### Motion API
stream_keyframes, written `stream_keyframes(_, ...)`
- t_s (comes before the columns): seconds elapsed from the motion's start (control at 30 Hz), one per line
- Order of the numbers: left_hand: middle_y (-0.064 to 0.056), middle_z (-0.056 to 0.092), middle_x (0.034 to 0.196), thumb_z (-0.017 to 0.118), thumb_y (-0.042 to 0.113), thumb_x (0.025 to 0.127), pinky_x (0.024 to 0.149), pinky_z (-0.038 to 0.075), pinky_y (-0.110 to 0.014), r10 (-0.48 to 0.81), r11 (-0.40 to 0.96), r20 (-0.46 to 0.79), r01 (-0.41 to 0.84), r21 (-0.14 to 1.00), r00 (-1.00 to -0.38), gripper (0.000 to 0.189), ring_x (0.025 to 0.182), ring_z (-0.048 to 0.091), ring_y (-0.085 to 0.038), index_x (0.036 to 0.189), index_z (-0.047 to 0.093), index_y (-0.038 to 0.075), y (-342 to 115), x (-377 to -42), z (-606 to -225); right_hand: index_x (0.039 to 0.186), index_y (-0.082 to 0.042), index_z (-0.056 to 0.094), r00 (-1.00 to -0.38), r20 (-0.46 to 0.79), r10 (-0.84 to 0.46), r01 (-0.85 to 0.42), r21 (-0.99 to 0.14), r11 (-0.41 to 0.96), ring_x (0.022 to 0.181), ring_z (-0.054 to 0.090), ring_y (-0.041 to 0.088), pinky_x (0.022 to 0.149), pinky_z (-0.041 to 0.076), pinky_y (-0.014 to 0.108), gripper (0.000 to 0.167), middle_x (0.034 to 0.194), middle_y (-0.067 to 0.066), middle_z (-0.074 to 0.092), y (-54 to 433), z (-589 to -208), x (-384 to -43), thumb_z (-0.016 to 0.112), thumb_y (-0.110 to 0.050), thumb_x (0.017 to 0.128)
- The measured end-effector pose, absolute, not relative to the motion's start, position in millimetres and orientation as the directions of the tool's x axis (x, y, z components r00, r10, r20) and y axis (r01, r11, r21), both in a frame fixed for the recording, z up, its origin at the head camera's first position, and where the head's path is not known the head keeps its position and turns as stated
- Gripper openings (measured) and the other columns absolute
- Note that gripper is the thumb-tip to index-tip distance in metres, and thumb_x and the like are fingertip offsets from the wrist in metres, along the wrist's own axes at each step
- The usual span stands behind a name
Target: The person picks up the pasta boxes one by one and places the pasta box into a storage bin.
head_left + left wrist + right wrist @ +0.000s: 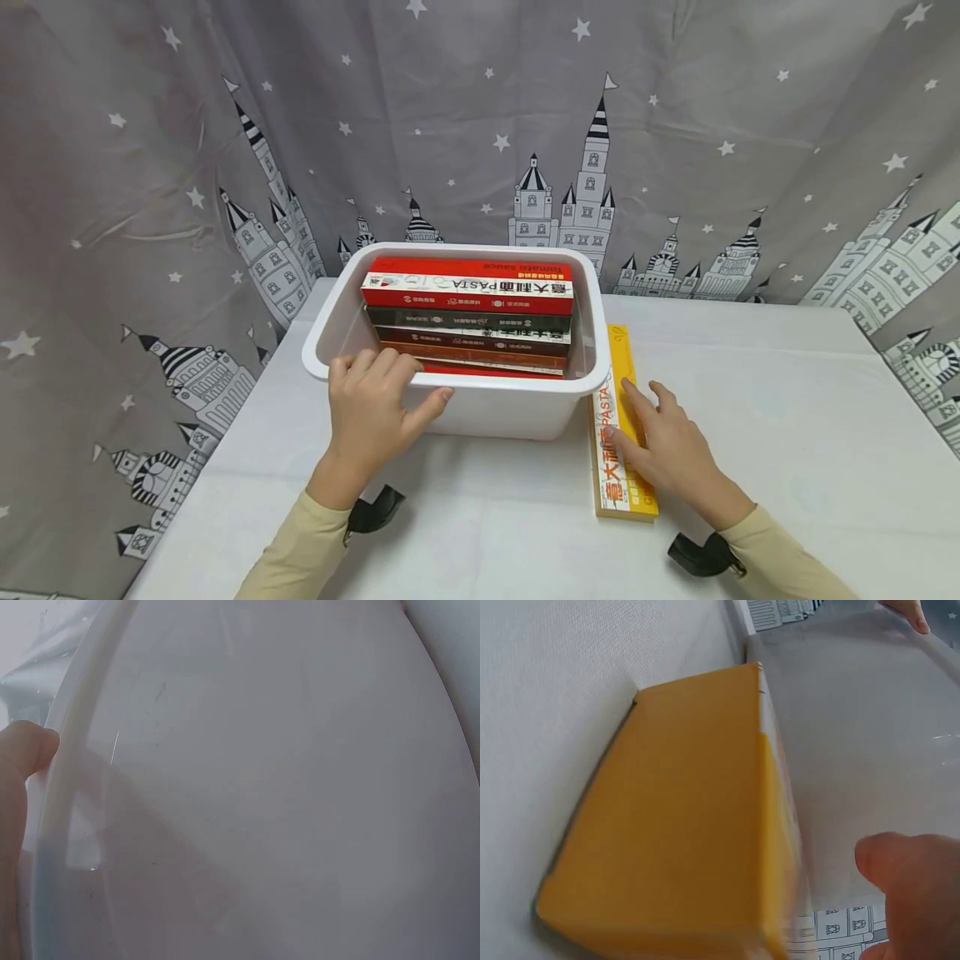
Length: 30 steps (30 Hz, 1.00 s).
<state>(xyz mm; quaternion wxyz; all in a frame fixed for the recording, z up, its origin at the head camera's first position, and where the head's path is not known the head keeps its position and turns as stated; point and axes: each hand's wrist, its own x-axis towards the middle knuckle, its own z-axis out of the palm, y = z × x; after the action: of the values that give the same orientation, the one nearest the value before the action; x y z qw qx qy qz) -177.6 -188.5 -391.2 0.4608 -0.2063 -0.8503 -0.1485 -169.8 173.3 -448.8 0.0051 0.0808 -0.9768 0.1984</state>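
Note:
A white plastic bin (498,410) stands on the table, holding several pasta boxes packed side by side, among them a red one (465,296) and a black one (465,319). My left hand (371,408) grips the bin's near rim at its left, fingers bent over the edge; the left wrist view shows the thumb (34,746) at that rim. Beside the bin on the right lies a yellow and white pasta box (618,479), its plain yellow end (667,817) large in the right wrist view. Over this box my right hand (675,446) is spread, fingertips at its upper face.
White cloth covers the table (780,417). Behind it and along the left hangs a grey curtain (450,108) printed with castles and stars. A black wrist mount (375,510) sits at the left sleeve, another (701,556) at the right.

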Motion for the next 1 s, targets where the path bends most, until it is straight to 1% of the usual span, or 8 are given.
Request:
stream_keyframes(0.17, -0.010, 0.067, 0.073, 0.042, 0.067, 0.099, 0.071, 0.033, -0.049, 0.213, 0.870, 0.846, 0.489, 0.065, -0.490, 0.067, 0.068, 0.055, -0.031, 0.079, 0.065, 0.008, -188, -177, -391, 0.157, -0.011, 0.038, -0.985, 0.050, -0.163, -0.170, -0.379, 0.910, 0.123, 0.055, 0.059, 0.091, 0.048, 0.071, 0.081, 0.152, 0.039, 0.036, 169, -456, -168, 0.060, -0.057, 0.093)
stream_keyframes(0.27, -0.010, 0.067, 0.073, 0.041, 0.067, 0.099, 0.071, 0.033, -0.049, 0.212, 0.869, 0.843, 0.489, 0.067, -0.494, 0.067, 0.068, 0.055, -0.031, 0.080, 0.065, 0.008, -188, -177, -391, 0.156, -0.012, 0.040, -0.985, 0.061, -0.164, -0.175, -0.375, 0.910, 0.120, 0.057, 0.058, 0.089, 0.050, 0.069, 0.082, 0.151, 0.039, 0.037, 165, -460, -167, 0.062, -0.058, 0.091)
stream_keyframes(0.33, -0.009, 0.067, 0.074, 0.041, 0.067, 0.099, 0.071, 0.033, -0.050, 0.213, 0.869, 0.842, 0.490, 0.068, -0.495, 0.067, 0.068, 0.055, -0.031, 0.080, 0.065, 0.008, -188, -177, -391, 0.156, -0.013, 0.041, -0.984, 0.066, -0.164, -0.177, -0.378, 0.909, 0.114, 0.060, 0.052, 0.086, 0.052, 0.063, 0.084, 0.150, 0.037, 0.039, 163, -463, -166, 0.064, -0.058, 0.089)
stream_keyframes(0.47, -0.009, 0.067, 0.074, 0.042, 0.067, 0.099, 0.071, 0.033, -0.050, 0.213, 0.870, 0.843, 0.489, 0.066, -0.494, 0.067, 0.068, 0.055, -0.031, 0.080, 0.065, 0.008, -188, -177, -391, 0.155, -0.013, 0.043, -0.985, 0.070, -0.155, -0.170, -0.377, 0.911, 0.110, 0.061, 0.048, 0.085, 0.054, 0.059, 0.088, 0.150, 0.036, 0.038, 157, -467, -164, 0.066, -0.060, 0.085)
stream_keyframes(0.57, -0.009, 0.067, 0.073, 0.042, 0.067, 0.099, 0.071, 0.033, -0.050, 0.213, 0.870, 0.845, 0.489, 0.064, -0.490, 0.066, 0.067, 0.055, -0.031, 0.080, 0.065, 0.008, -188, -177, -391, 0.155, -0.013, 0.042, -0.988, 0.062, -0.140, -0.153, -0.366, 0.918, 0.116, 0.058, 0.053, 0.089, 0.052, 0.064, 0.089, 0.152, 0.038, 0.034, 155, -469, -163, 0.066, -0.061, 0.085)
stream_keyframes(0.67, -0.009, 0.067, 0.073, 0.041, 0.067, 0.099, 0.071, 0.033, -0.049, 0.216, 0.872, 0.843, 0.486, 0.061, -0.493, 0.067, 0.067, 0.054, -0.031, 0.079, 0.065, 0.008, -189, -177, -391, 0.156, -0.013, 0.041, -0.990, 0.052, -0.130, -0.141, -0.361, 0.922, 0.120, 0.056, 0.054, 0.092, 0.051, 0.066, 0.088, 0.152, 0.038, 0.034, 155, -469, -162, 0.065, -0.060, 0.086)
stream_keyframes(0.87, -0.009, 0.067, 0.073, 0.037, 0.070, 0.099, 0.072, 0.033, -0.049, 0.224, 0.879, 0.823, 0.474, 0.061, -0.521, 0.070, 0.067, 0.055, -0.031, 0.079, 0.064, 0.008, -190, -177, -392, 0.155, -0.011, 0.041, -0.990, 0.054, -0.134, -0.144, -0.351, 0.925, 0.122, 0.055, 0.055, 0.092, 0.049, 0.067, 0.086, 0.150, 0.039, 0.036, 169, -468, -158, 0.067, -0.056, 0.086)
stream_keyframes(1.0, -0.009, 0.067, 0.073, 0.036, 0.071, 0.099, 0.073, 0.033, -0.049, 0.228, 0.879, 0.823, 0.474, 0.056, -0.521, 0.071, 0.067, 0.055, -0.031, 0.079, 0.064, 0.009, -191, -177, -392, 0.154, -0.012, 0.043, -0.991, 0.044, -0.125, -0.132, -0.334, 0.933, 0.123, 0.054, 0.058, 0.091, 0.047, 0.070, 0.082, 0.150, 0.039, 0.038, 185, -467, -154, 0.067, -0.052, 0.087)
